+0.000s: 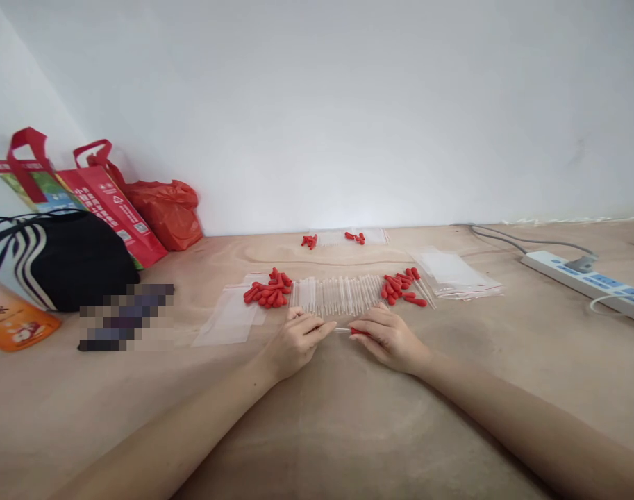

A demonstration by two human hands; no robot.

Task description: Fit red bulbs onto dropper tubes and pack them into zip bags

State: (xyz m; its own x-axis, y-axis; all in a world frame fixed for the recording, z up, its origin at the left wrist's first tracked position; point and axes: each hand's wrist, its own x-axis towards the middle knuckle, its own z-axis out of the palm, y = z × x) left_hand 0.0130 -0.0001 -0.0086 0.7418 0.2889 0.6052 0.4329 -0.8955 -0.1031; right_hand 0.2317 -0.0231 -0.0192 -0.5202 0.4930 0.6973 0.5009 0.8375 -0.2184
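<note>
My left hand [302,339] is closed on a thin clear dropper tube [342,330], most of it hidden by the fingers. My right hand [389,339] pinches a red rubber bulb [358,332] at the tube's right end; how far the tube sits inside it cannot be made out. Just beyond both hands lies a row of clear dropper tubes [337,295] side by side. Red rubber bulbs [269,290] are heaped at the row's left end. At its right end, more red bulbs [397,283] lie, some with tubes attached.
Clear plastic bags [228,316] lie left of the bulbs, and a stack of similar bags [455,274] lies right. Farther back are another bag [337,237] and several red bulbs. A power strip [587,278] is at right; shopping bags [113,208] and a black pouch [87,260] at left.
</note>
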